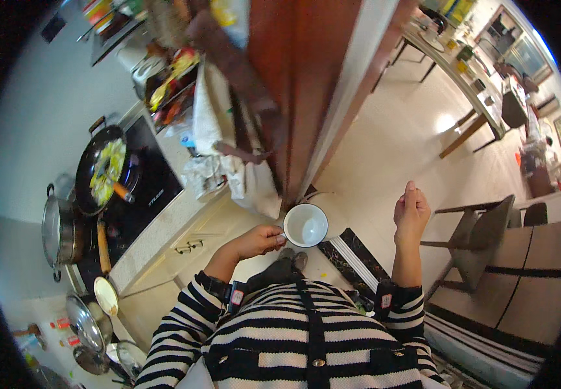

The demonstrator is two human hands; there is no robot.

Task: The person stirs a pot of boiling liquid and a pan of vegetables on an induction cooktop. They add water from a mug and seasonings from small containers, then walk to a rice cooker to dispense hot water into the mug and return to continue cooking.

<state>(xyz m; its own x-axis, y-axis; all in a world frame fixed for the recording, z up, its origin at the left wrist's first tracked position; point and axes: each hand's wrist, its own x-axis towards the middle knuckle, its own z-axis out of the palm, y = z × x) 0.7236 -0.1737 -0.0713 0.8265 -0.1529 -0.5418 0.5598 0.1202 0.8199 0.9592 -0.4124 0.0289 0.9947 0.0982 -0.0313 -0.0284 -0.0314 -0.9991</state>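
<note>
My left hand (pixel 261 241) grips a white enamel mug (pixel 306 225) with a dark rim by its handle. The mug's mouth faces up towards me, and only its pale inside shows clearly. Off to the right, apart from the mug, my right hand (pixel 412 214) is raised with the fingers curled in and the thumb pointing away from me. Nothing can be seen in it. Both forearms reach out from striped sleeves, with dark bands at the wrists.
At left, a wok (pixel 100 170) of green vegetables with a wooden-handled utensil (pixel 124 192) sits on a black cooktop (pixel 151 170), beside a steel pot (pixel 59 228). A brown door (pixel 305 87) stands ahead. A dark threshold (pixel 358 257), chair (pixel 480 238) and dining table (pixel 460 78) lie right.
</note>
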